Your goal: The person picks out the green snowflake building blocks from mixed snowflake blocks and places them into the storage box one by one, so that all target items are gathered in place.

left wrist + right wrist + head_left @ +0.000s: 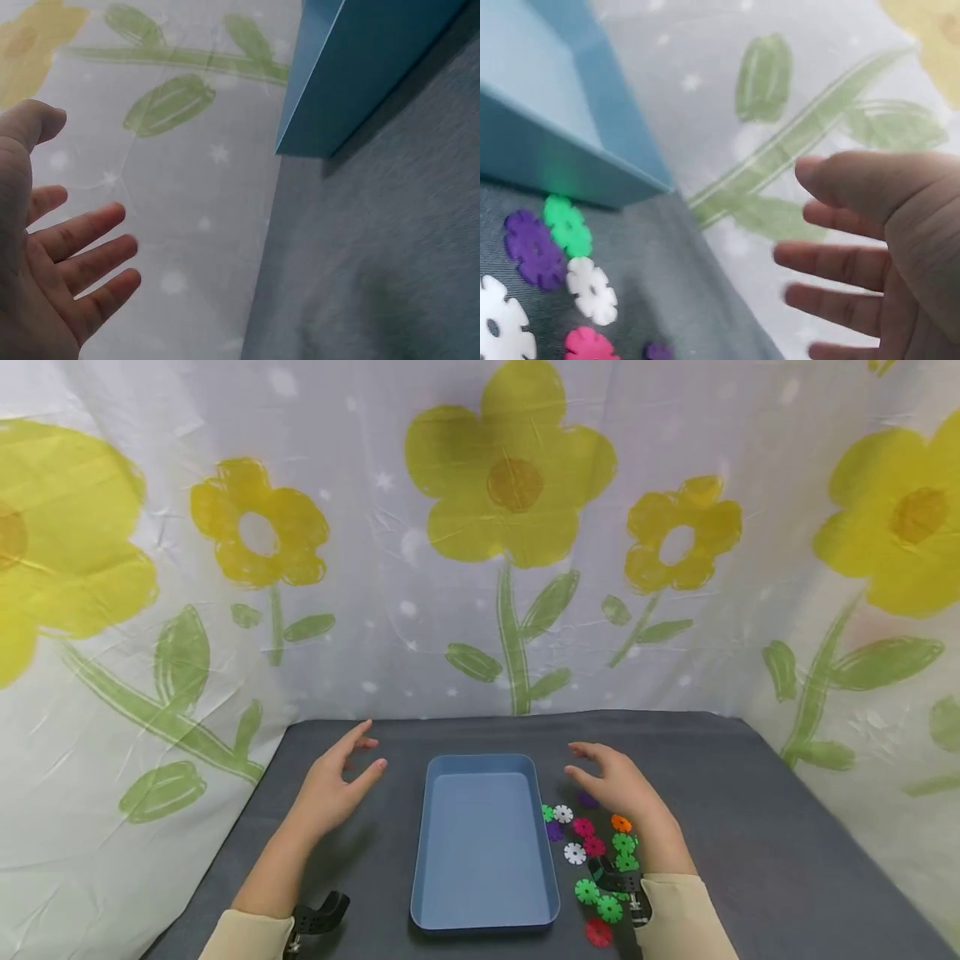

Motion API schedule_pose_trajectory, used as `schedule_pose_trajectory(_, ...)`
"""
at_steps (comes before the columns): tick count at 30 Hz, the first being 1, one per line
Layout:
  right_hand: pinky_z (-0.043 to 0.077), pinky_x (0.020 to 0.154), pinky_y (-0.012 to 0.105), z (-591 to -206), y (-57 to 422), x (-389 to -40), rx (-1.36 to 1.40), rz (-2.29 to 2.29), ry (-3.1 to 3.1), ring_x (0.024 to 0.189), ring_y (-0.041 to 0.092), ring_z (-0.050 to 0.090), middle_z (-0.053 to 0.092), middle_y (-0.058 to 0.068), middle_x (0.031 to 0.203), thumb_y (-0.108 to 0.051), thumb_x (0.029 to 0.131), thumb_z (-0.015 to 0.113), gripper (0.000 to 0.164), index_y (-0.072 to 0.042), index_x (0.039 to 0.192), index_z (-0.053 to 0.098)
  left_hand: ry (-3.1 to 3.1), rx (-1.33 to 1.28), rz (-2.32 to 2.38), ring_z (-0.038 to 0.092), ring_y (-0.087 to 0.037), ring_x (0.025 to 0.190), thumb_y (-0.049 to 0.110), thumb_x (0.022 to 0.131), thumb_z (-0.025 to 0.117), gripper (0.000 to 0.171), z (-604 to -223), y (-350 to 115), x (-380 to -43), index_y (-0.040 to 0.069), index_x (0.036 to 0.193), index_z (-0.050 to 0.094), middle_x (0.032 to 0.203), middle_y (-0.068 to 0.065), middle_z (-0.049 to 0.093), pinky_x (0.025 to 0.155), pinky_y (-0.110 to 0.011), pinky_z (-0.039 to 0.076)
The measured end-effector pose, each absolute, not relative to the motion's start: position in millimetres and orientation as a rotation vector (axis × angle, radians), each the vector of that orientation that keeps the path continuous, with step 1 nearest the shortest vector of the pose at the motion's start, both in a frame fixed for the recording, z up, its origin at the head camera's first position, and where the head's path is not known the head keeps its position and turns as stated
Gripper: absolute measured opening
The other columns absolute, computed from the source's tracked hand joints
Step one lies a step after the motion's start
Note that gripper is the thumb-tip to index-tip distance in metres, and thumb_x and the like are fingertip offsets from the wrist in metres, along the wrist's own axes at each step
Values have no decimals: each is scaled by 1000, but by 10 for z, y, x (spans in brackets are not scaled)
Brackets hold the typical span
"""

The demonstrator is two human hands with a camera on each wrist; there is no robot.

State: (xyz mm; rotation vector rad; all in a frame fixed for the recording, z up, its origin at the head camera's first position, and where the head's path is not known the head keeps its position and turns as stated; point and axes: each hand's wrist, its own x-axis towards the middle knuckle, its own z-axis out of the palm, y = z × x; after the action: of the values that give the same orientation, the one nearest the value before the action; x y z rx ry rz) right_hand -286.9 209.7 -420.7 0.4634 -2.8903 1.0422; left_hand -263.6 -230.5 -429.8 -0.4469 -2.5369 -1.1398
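A shallow blue tray (483,843) lies on the dark grey cloth between my two hands. My left hand (333,785) hovers to the left of the tray, fingers spread and holding nothing. On the other side, my right hand (618,785) is raised over the cloth, its fingers loosely extended and apart from everything. Notched plastic discs lie right of the tray, partly hidden by my right forearm: a white disc (575,853), a green disc (587,891), an orange disc (621,823), a red disc (597,932) and several others. In the right wrist view a purple disc (535,249) lies close to the tray wall.
A white curtain (360,635) with printed yellow flowers hangs behind and beside the table. The grey tablecloth (765,860) extends to the right of the discs. Dark straps (321,913) sit at both wrists, below beige sleeves.
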Motion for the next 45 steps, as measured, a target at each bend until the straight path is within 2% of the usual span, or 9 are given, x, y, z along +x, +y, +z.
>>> schedule_pose_trajectory(2,53,92,49,-4241,2044,-2863,473,1033,-2900,110,29,63,66,9,125,-32,102,67,48,-9,144,60,-2532,-459,-1177,58,-35,122,33,104,65,63,-4351,-2283,-2609,12,158,39,135,-13,62,96,-58,46)
schedule_pose_trajectory(6,51,72,38,-4334,1925,-2887,517,970,-2951,83,16,58,65,-1,101,-20,97,74,37,-7,132,70,-2580,-484,-1303,62,-27,108,34,104,64,60,-4487,-2254,-2654,13,156,43,125,-10,65,87,-47,52)
schedule_pose_trajectory(10,53,79,45,-4475,1838,-2918,598,836,-2995,91,23,62,67,3,100,-15,91,79,35,-4,123,74,-2721,-517,-1450,63,-24,88,36,104,64,68,-4640,-2214,-2704,11,160,35,110,-7,67,69,-36,52)
schedule_pose_trajectory(13,52,86,50,-4563,1808,-2934,607,726,-3002,102,30,61,68,6,106,-16,86,82,35,-5,119,77,-2832,-596,-1531,61,-26,75,34,103,66,76,-4721,-2163,-2733,8,163,26,100,-9,67,62,-36,51)
schedule_pose_trajectory(21,46,99,58,-4633,1768,-2961,573,600,-2952,106,35,60,67,7,110,-20,83,85,25,-13,107,82,-2834,-807,-1806,49,-14,60,24,103,67,76,-4804,-2090,-2787,6,163,25,92,-13,68,60,-31,48)
schedule_pose_trajectory(27,50,88,52,-4675,1710,-2992,595,510,-2916,96,28,59,68,1,102,-26,84,85,17,-17,99,83,-2810,-883,-1922,46,-12,61,21,102,68,83,-4828,-2096,-2800,9,165,16,89,-16,66,59,-28,44)
schedule_pose_trajectory(34,47,77,46,-4665,1702,-2966,605,415,-2856,83,19,54,67,-5,88,-32,82,85,20,-17,95,82,-2828,-914,-1887,44,-10,56,22,104,65,73,-4886,-2090,-2796,5,163,24,90,-12,67,52,-25,42)
schedule_pose_trajectory(41,47,85,47,-4508,1773,-2849,520,566,-2860,88,16,54,65,-10,90,-24,81,82,18,-18,98,79,-2786,-877,-1978,48,-12,53,22,103,66,72,-5049,-2107,-2760,6,161,28,89,-11,69,46,-26,42)
schedule_pose_trajectory(45,49,83,44,-4407,1758,-2795,547,653,-2827,91,16,55,64,-12,93,-21,83,81,18,-18,100,78,-2771,-858,-2041,52,-13,53,21,103,66,71,-5099,-2132,-2757,7,162,28,93,-12,70,44,-27,46)
